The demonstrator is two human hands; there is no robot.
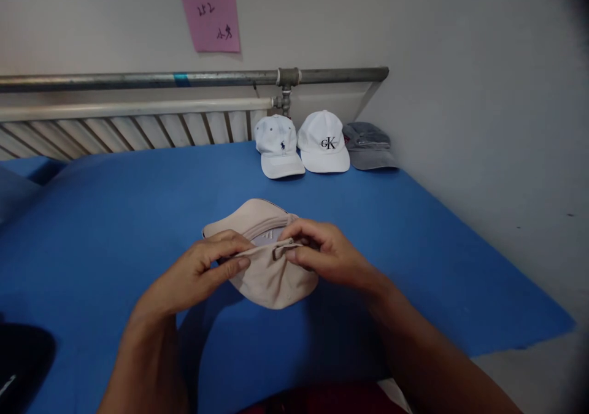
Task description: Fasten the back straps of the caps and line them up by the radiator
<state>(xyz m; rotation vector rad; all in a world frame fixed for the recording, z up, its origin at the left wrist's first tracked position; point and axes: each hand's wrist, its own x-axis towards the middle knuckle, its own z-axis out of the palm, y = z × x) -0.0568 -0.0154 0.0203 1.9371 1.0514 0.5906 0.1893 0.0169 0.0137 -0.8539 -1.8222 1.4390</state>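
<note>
A beige baseball cap (276,282) is between my two hands over the blue tabletop, its brim pointing away to the far left and its inside partly showing. My left hand (209,267) pinches the cap's back edge between thumb and fingers. On the other side, my right hand (324,248) is closed on the cap's rear strap (288,248), close to a small buckle. The fingertips of the right hand partly cover the strap's end.
At the back of the blue table (138,218) stand a pale cap with a small rider logo (278,141), a white cap with letters (324,141) and a grey cap (370,144). Behind them run a metal pipe (230,79) and a radiator (170,129). A dark object (23,365) lies at lower left.
</note>
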